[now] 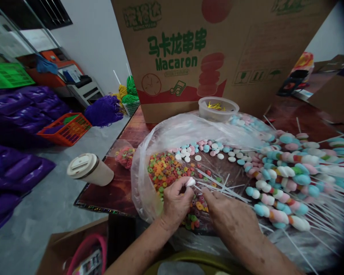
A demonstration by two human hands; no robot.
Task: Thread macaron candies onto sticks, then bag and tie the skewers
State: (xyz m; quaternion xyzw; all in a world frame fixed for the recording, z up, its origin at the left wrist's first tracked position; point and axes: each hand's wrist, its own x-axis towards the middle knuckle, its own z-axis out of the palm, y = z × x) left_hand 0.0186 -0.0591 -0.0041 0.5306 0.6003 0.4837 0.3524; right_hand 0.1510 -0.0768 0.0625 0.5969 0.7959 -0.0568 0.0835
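My left hand (174,200) pinches a white marshmallow (190,182) between thumb and fingers. Close beside it, my right hand (232,215) has its fingers closed round a thin white stick (198,188), whose tip points at the marshmallow; whether it has pierced it I cannot tell. Below and behind both hands lie many small coloured rings (166,170) and loose white sticks (220,187) on a clear plastic sheet. Pink, blue and white marshmallow discs (215,147) are spread farther back. To the right, finished-looking marshmallow skewers (281,198) are heaped with their sticks outward.
A large cardboard box (174,88) stands at the back, with a clear plastic tub (219,110) before it. A lidded paper cup (96,172) is at the table's left edge, near a small bag of rings (124,156). An orange crate (64,130) sits on the floor.
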